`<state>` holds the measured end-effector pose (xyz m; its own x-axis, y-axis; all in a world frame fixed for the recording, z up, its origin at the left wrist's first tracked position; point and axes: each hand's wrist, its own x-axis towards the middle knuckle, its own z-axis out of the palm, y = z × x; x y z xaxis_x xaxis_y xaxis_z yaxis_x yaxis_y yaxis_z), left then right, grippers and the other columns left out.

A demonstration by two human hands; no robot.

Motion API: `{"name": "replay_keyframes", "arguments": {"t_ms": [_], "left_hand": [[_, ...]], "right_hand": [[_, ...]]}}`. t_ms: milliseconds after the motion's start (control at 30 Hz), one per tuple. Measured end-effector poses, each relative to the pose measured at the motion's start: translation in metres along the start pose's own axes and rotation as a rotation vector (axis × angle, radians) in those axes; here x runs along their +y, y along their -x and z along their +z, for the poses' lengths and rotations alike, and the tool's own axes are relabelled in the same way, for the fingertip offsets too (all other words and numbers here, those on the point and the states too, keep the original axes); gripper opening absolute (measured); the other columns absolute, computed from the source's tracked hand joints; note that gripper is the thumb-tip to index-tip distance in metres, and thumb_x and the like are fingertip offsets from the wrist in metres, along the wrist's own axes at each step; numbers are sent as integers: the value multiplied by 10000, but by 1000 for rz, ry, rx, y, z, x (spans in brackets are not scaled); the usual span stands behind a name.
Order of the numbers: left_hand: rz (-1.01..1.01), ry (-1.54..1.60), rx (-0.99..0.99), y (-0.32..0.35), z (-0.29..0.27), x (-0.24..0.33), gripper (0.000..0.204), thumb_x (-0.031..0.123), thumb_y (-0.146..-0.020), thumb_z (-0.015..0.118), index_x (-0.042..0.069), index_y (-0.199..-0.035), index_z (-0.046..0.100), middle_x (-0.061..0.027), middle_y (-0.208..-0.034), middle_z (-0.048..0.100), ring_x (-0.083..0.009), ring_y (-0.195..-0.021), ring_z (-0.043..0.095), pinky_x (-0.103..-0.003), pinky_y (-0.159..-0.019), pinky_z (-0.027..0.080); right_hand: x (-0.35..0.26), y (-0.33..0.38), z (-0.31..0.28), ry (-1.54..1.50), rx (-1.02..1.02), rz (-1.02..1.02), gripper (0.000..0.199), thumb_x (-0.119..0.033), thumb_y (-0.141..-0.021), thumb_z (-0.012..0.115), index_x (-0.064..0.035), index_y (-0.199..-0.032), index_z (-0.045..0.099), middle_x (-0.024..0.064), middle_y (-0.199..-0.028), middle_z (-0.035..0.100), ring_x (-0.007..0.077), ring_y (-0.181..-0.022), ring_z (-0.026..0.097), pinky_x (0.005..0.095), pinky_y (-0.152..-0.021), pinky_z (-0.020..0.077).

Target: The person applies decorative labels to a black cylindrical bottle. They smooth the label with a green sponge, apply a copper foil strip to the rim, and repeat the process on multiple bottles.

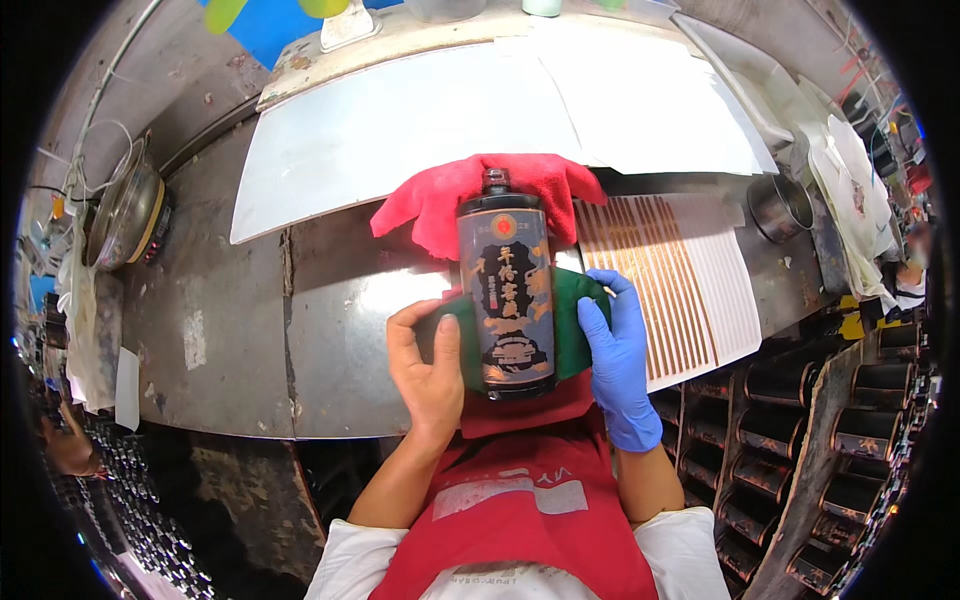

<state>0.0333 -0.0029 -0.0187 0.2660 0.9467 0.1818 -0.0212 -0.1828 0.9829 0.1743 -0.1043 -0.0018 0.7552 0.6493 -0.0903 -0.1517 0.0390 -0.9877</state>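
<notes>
A dark bottle (515, 290) with gold and copper decoration lies face up in front of me, its black neck pointing away. Behind it, a green cloth (572, 335) shows on both sides. My bare left hand (425, 365) curls round the cloth's left part, thumb near the bottle's side; its fingertips are partly hidden. On the right, my right hand (620, 360), in a blue glove, pinches the cloth's other end between thumb and fingers. Under the bottle's neck and shoulder, a bunched red cloth (430, 215) rests on the table.
Large white sheets (400, 120) cover the far side of the metal table (210, 330). A white ribbed sheet (735, 290) with brown strips lies at the right, beside a metal cup (778, 208). Racks of dark bottles (775, 430) stand lower right. A round metal pan (125, 215) leans far left.
</notes>
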Motion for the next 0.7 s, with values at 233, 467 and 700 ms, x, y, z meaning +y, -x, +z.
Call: {"name": "replay_keyframes", "arguments": {"t_ms": [233, 467, 700], "left_hand": [[-17, -51, 56, 2, -5, -22, 173, 113, -897, 558, 13, -1035, 523, -35, -966, 510, -100, -876, 462, -237, -815, 385], [155, -528, 98, -14, -34, -30, 212, 124, -872, 583, -9, -1030, 535, -109, -963, 553, -203, -897, 519, -302, -816, 411], [193, -1011, -293, -7, -65, -38, 482, 258, -846, 599, 13, -1230, 441, -213, -1254, 437, -392, -1128, 420, -466, -940, 332]], "right_hand": [[33, -21, -5, -160, -33, 58, 340, -65, -885, 548, -32, -1203, 434, 67, -1033, 558, 108, -931, 533, 231, -825, 443], [3, -39, -7, -161, 22, -126, 263, 3, -792, 653, -26, -1029, 544, 52, -933, 592, 119, -827, 573, 254, -733, 478], [1, 38, -42, 120, -407, -538, 279, 7, -656, 728, -77, -917, 678, 92, -901, 649, 220, -819, 636, 300, -723, 504]]}}
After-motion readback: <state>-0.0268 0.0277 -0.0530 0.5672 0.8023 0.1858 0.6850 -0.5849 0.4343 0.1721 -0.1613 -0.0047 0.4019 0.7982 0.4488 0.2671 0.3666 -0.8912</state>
